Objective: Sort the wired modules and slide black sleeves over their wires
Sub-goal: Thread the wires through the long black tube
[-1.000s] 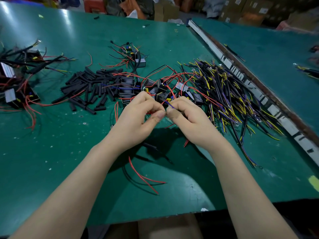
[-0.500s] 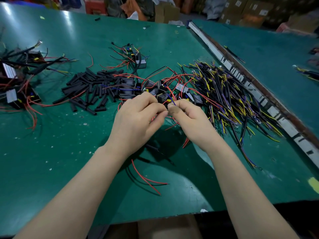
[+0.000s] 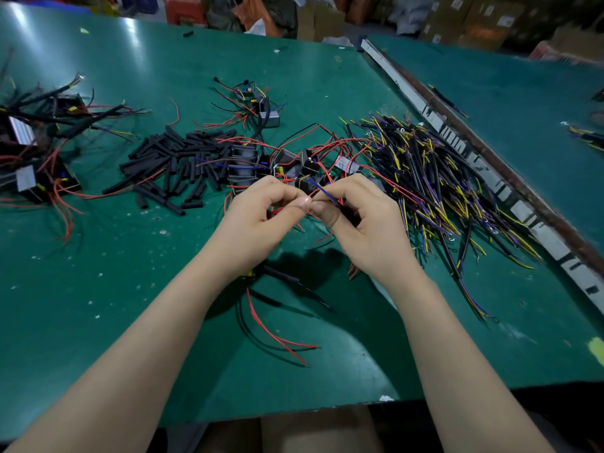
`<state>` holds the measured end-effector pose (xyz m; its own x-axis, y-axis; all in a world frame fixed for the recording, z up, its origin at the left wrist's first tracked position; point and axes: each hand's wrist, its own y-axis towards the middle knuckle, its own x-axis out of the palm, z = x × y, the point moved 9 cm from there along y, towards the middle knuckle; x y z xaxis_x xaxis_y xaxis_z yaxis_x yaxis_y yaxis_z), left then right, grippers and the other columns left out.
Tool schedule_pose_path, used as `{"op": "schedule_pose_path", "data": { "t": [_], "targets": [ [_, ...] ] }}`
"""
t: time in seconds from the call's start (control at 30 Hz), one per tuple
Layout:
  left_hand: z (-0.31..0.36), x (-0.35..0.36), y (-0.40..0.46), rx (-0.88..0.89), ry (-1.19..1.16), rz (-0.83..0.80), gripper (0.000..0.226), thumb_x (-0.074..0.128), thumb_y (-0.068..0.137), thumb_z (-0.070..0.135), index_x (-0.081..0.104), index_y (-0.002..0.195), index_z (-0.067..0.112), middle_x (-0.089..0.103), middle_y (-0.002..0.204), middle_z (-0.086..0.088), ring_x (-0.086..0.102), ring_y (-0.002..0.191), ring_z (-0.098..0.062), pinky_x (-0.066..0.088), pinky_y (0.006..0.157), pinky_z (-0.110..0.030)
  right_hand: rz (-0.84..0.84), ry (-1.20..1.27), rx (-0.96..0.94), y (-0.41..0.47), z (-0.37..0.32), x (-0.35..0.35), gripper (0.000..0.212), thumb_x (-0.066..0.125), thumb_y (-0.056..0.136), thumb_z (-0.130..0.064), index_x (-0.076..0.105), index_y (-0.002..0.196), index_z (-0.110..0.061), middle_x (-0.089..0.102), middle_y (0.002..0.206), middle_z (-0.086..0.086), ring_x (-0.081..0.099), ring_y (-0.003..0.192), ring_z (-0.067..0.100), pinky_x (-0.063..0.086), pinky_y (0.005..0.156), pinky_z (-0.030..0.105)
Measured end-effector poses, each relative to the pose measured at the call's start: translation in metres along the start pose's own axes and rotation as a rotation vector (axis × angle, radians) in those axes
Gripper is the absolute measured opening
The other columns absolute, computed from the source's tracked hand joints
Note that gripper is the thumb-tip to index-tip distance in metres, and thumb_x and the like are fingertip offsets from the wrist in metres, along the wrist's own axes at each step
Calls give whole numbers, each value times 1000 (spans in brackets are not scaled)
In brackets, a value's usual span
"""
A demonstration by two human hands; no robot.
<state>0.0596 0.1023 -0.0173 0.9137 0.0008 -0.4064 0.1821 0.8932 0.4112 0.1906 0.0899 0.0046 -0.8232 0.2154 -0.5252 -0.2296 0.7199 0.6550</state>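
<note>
— Where are the black sleeves (image 3: 178, 165)?

— Short black tubes, heaped loosely left of centre, lying flat at every angle.

— And the wired modules (image 3: 295, 165)?

— Small dark boxes with red wires, clustered just right of the sleeves. More sit at the far left (image 3: 31, 158), some with sleeved leads, and one grey one (image 3: 268, 114) lies behind.

— Any being worked?

— A blue wire (image 3: 323, 192) slants up between thumbs; red and black leads (image 3: 277, 335) trail below.

The person's left hand (image 3: 258, 220) and right hand (image 3: 369, 230) are bare; both forearms show no sleeves.
</note>
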Motion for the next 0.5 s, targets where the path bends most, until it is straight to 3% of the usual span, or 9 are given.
{"op": "schedule_pose_path", "data": {
  "t": [0.17, 0.3, 0.4, 0.5],
  "targets": [
    [0, -3, 0, 0, 7, 18, 14, 60, 92, 18, 63, 83, 28, 52, 81, 5, 48, 74, -2, 35, 70, -14, 24, -48, -59, -1, -4, -1, 11, 66, 90, -13, 68, 86, -3, 60, 81, 6, 53, 75, 16, 41, 70, 20],
    [14, -6, -4, 153, 168, 58, 12, 60, 85, 21, 68, 89, 13, 51, 83, 4, 49, 77, 2, 38, 73, -11, 9, -24, 5, -1, 0, -2, 12, 65, 89, -15, 68, 84, -4, 55, 75, -8, 47, 68, -3, 32, 66, 9],
    [26, -6, -7, 313, 331, 66, 16, 63, 87, 21, 69, 92, 8, 57, 88, -5, 57, 80, -14, 49, 75, -37, -39, 39, 99, -2, 7, 1, 13, 63, 89, -17, 68, 84, -7, 50, 70, -20, 49, 63, -7, 31, 61, 7],
    [32, -5, -8, 425, 448, 45, 21, 60, 90, 27, 71, 92, 9, 60, 89, -7, 59, 80, -27, 48, 65, -46, -141, 127, 237, -6, 19, 9, 10, 63, 90, -21, 66, 81, -24, 54, 56, -20, 50, 52, -2, 35, 56, 15]
  ]
}}
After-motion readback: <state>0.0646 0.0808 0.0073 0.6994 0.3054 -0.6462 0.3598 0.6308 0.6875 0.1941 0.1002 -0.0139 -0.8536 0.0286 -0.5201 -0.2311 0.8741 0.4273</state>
